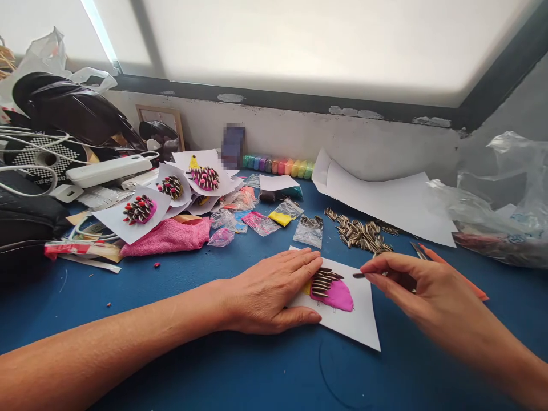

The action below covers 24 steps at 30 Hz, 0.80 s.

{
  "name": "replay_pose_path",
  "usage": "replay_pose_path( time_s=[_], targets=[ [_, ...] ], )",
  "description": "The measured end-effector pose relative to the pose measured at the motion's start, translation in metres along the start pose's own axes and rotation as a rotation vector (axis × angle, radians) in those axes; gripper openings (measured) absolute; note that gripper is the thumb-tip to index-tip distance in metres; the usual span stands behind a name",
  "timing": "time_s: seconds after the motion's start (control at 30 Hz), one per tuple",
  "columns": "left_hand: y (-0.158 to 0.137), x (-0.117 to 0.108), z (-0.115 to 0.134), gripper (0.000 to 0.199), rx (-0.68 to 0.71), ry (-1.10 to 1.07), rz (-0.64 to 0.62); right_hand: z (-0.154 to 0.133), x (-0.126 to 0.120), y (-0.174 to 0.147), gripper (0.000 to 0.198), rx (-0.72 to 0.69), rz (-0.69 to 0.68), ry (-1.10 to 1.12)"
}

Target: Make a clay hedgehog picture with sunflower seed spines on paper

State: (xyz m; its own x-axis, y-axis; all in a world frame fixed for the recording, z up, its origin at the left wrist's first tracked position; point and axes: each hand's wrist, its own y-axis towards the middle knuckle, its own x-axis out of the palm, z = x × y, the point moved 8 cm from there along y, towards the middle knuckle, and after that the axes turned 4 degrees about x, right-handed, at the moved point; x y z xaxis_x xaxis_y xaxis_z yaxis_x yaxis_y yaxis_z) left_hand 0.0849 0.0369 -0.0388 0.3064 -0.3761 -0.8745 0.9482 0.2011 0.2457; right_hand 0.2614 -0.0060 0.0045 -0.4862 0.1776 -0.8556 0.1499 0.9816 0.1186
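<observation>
Under my left hand (280,291) lies a white paper (363,325), pressed flat to the table with the fingers stretched out. On it is a pink clay shape (342,294) with a bit of yellow clay (307,288) at its left, partly covered by my fingers. Rows of striped sunflower seeds (325,281) stand in the pink clay's left part. My right hand (411,285) pinches a single sunflower seed (358,275) between thumb and forefinger, just right of the clay and above the paper's edge.
A pile of loose sunflower seeds (362,233) lies behind the paper. Small clay bags (282,214) are near it. Finished seed-covered clay pieces (141,210) rest on papers at left by a pink cloth (171,237). An orange tool (454,271) lies beyond my right hand.
</observation>
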Motion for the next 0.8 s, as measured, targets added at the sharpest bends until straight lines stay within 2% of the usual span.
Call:
replay_pose_path(
  time_s=[0.13,0.5,0.8],
  targets=[
    [0.0,0.0,0.0,0.074,0.005,-0.019,0.009,0.001,-0.001,-0.003,0.031,0.049,0.027,-0.005],
    [0.001,0.001,-0.001,0.075,-0.017,-0.038,-0.015,0.007,0.007,0.0,0.027,-0.041,0.004,-0.273],
    [0.002,0.001,-0.001,0.075,0.003,-0.042,0.005,-0.024,0.007,-0.009,0.022,-0.12,0.066,-0.083]
  ],
)
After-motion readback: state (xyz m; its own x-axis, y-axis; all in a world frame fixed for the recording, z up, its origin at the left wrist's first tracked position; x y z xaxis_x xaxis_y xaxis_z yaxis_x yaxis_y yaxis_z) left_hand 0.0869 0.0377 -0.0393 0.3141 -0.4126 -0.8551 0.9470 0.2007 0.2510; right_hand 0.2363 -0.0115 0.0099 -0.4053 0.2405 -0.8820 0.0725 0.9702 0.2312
